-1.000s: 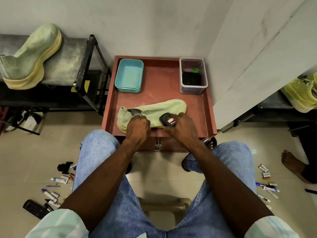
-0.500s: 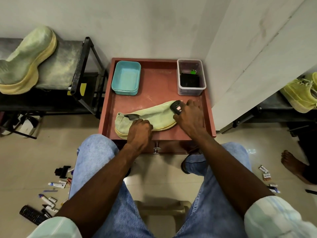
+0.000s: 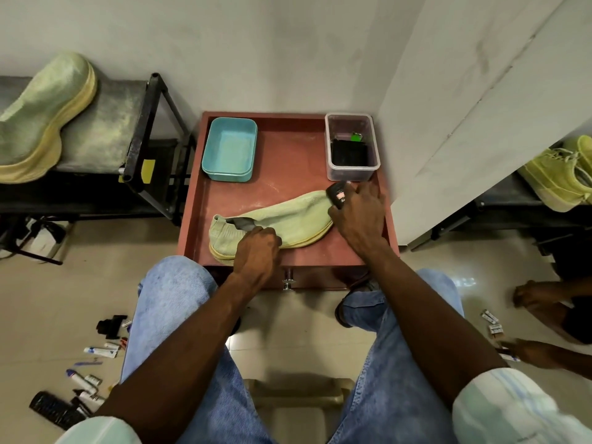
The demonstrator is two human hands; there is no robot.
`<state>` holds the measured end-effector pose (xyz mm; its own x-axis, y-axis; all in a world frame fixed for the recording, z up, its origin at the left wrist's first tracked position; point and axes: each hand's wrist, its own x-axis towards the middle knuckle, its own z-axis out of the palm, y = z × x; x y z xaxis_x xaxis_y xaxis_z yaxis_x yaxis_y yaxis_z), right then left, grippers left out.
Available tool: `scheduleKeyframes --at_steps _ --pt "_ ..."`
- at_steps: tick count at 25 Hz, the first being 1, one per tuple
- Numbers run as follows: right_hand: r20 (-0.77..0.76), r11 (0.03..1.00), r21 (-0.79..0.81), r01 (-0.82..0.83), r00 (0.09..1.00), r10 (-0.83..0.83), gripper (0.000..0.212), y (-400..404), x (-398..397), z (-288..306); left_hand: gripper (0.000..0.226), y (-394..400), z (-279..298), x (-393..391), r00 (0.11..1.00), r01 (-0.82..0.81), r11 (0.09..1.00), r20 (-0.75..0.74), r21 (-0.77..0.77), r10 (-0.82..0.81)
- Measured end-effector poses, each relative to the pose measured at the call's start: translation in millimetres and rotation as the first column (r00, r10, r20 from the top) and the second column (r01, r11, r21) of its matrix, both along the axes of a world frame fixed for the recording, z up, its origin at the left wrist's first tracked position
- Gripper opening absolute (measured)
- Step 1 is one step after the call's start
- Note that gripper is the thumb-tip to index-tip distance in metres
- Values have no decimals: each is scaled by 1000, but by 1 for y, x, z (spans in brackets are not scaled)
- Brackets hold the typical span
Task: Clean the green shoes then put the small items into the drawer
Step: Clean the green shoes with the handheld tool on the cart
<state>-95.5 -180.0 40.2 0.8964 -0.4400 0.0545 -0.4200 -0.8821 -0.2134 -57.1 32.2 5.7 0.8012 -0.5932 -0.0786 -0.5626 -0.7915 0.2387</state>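
Item: green shoe, knit slip-on, lying on its side on the red worktop, toe toward the right, opening toward the left.

Handling, judged: light; upper soft and collapsible, so it will fold under a loose grip; the pale yellow sole edge looks the stiffest part. Best held at the heel collar or along the sole.

Left hand: fingers curled, gripping the shoe near its opening and pinning it to the worktop.

Right hand: holds a small black brush-like tool against the toe end; exact finger placement around it is unclear.

Nearby: teal tray and clear container at the back of the worktop. Small items scattered on the floor, well apart from the drawer knob.
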Motion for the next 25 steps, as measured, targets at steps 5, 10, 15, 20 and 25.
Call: scheduleKeyframes --at_steps 5,10,15,20,25 --pt "-9 998 57 9 1000 -9 61 7 0 -5 12 -1 1 0 1000 4 1000 22 8 -5" --pt "33 995 79 68 997 -70 57 -1 5 -3 11 5 0 3 1000 -21 1000 16 -16 21" --pt "58 982 182 47 997 -58 57 -7 9 -8 9 15 -2 9 998 -64 998 -7 0 64" --pt "29 956 295 -11 1000 2 58 1 9 -10 10 14 -2 11 998 -61 998 -7 12 62" --pt "-4 945 317 -79 996 84 58 3 12 -9 11 14 -1 9 998 -57 998 5 19 57"
